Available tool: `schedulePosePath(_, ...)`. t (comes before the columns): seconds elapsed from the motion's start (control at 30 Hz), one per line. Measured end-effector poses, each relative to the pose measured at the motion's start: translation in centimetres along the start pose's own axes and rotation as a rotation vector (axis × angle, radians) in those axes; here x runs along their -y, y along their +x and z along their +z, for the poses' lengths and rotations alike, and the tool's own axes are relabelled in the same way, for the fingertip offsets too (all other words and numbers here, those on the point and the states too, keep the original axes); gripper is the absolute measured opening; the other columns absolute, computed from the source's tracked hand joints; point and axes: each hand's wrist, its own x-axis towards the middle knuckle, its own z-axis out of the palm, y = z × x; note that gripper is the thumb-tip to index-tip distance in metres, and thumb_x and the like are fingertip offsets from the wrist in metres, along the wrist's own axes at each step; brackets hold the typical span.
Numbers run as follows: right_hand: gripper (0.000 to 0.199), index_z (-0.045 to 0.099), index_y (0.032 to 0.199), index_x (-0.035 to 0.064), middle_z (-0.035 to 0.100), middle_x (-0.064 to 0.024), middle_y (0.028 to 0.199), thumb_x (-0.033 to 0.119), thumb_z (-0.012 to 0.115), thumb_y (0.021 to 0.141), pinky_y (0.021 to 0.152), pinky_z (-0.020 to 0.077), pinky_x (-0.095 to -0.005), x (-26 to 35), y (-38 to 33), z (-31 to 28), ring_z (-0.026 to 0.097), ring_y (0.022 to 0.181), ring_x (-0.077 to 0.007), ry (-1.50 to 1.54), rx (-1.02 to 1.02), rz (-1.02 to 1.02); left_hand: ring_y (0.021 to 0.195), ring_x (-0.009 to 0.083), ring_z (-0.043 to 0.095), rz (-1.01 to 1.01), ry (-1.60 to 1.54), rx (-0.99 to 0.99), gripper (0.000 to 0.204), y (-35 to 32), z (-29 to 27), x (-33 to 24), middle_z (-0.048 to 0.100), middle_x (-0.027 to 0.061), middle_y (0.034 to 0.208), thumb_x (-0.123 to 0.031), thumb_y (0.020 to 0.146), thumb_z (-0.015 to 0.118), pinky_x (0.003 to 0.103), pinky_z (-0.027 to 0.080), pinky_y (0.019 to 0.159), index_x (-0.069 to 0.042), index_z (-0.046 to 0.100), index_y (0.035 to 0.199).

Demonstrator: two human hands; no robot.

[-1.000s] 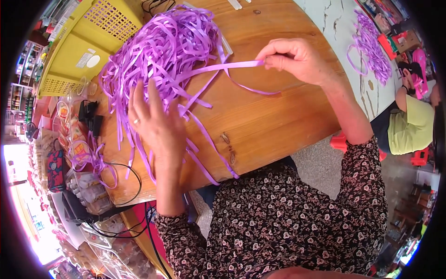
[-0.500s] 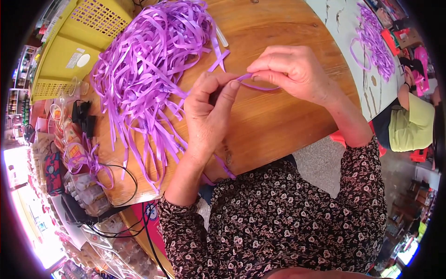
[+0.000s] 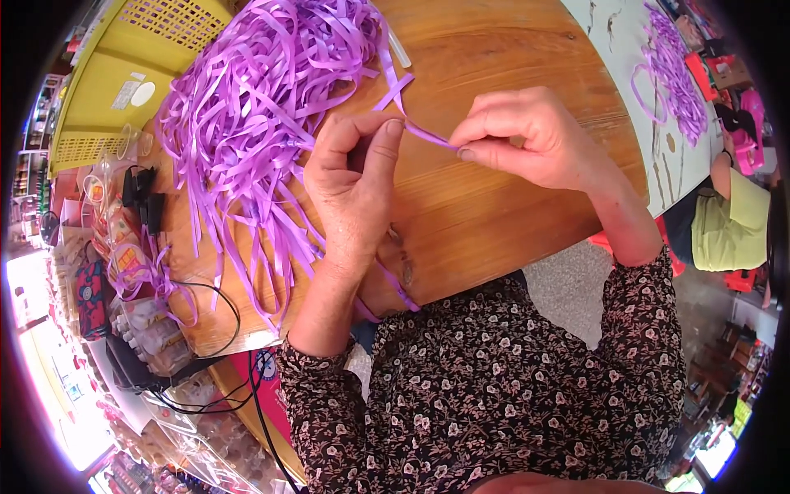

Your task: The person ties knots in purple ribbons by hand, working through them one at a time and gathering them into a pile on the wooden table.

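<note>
Head view showed a yellow basket (image 3: 123, 90) at the far left, and right of it a heap of purple ribbon strips (image 3: 263, 107) lying on the round wooden bench (image 3: 510, 214). The left hand (image 3: 354, 193) rose over the heap's right edge, its grip narrow, thumb and forefinger pinching one purple strip (image 3: 428, 134). Just right, the right hand (image 3: 531, 140) pinched the same strip's other end, held above the bench. Farther right sat another person's green sleeve (image 3: 728, 230).

The ribbons (image 3: 263, 123) are purple, the surface (image 3: 510, 222) is brown wood, the basket (image 3: 123, 90) is yellow, and the sleeves (image 3: 650, 346) are dark with small flowers.
</note>
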Motion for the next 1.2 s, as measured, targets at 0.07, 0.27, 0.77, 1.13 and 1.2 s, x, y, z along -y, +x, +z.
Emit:
schedulePosePath(0.07, 0.011, 0.066, 0.091, 0.0003, 0.06, -0.0053, 0.075, 0.002, 0.064, 0.08, 0.054, 0.0428, -0.0237, 0.1, 0.3, 0.1, 0.056, 0.064, -0.0125, 0.283, 0.036, 0.134, 0.068, 0.0031, 0.047, -0.115, -0.234, -0.019, 0.006, 0.1, 0.3, -0.1, 0.053, -0.0034, 0.076, 0.001, 0.083, 0.063, 0.017, 0.038, 0.061, -0.001, 0.062, 0.089)
schedulePosePath(0.27, 0.016, 0.065, 0.098, -0.002, 0.059, -0.0064, 0.079, 0.0, 0.061, 0.083, 0.056, 0.0424, -0.0208, -1.0, 0.9, 2.5, 0.054, 0.066, -0.0095, 0.753, -0.077, 0.189, 0.078, 0.0057, 0.055, -0.242, -0.499, 0.085, 0.007, -1.2, 1.4, 0.5, 0.061, 0.0001, 0.085, -0.001, 0.085, 0.061, 0.019, 0.044, 0.072, 0.0, 0.06, 0.093)
schedulePosePath(0.77, 0.026, 0.065, 0.101, 0.0041, 0.063, -0.0052, 0.083, -0.004, 0.065, 0.076, 0.058, 0.049, -0.0233, -1.4, 1.2, 4.4, 0.062, 0.07, -0.0151, -0.249, -0.361, -0.163, 0.081, 0.0058, 0.054, -0.254, -0.551, -0.028, 0.013, -1.6, 2.2, 1.5, 0.063, 0.0009, 0.09, -0.001, 0.084, 0.064, 0.018, 0.042, 0.072, 0.0, 0.063, 0.097)
schedulePosePath(1.13, 0.025, 0.059, 0.107, -0.0003, 0.063, -0.0024, 0.087, 0.001, 0.063, 0.082, 0.069, 0.0472, -0.0215, -1.0, 1.1, 3.4, 0.058, 0.077, -0.0078, 0.434, -0.168, 0.183, 0.082, 0.0103, 0.058, -0.36, -0.755, 0.103, 0.008, -1.4, 0.9, 1.1, 0.064, 0.0061, 0.088, -0.003, 0.084, 0.062, 0.022, 0.045, 0.076, 0.001, 0.063, 0.091)
schedulePosePath(1.2, 0.026, 0.058, 0.111, -0.0009, 0.062, -0.0031, 0.09, 0.002, 0.06, 0.084, 0.069, 0.0456, -0.0204, -1.1, 1.2, 2.9, 0.057, 0.079, -0.0084, 0.804, -0.056, 0.331, 0.082, 0.0112, 0.058, -0.363, -0.777, 0.128, 0.009, -1.4, 0.9, 1.0, 0.064, 0.0067, 0.089, -0.003, 0.084, 0.062, 0.022, 0.045, 0.077, 0.001, 0.063, 0.091)
